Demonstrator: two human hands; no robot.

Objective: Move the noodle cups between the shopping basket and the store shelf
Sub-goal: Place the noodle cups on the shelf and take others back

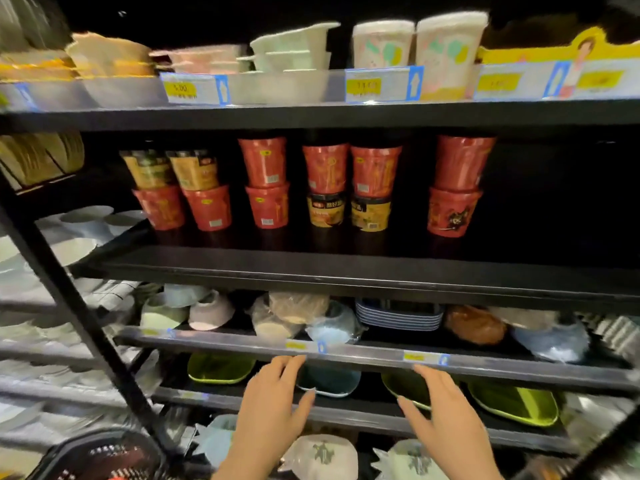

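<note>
The black store shelf [346,271] fills the aisle, its middle board carrying noodle cups [266,183] stacked two high from near its left end to right of centre, mostly red with a few yellow ones. At the bottom left corner sits the dark shopping basket [100,455]. Both the left hand [273,400] and right hand [440,407] reach up before the lower boards, fingers spread, holding nothing.

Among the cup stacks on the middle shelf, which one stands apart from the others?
The rightmost stack, two red cups one on another. A wide empty gap separates it from the five stacks standing close together on its left.
</note>
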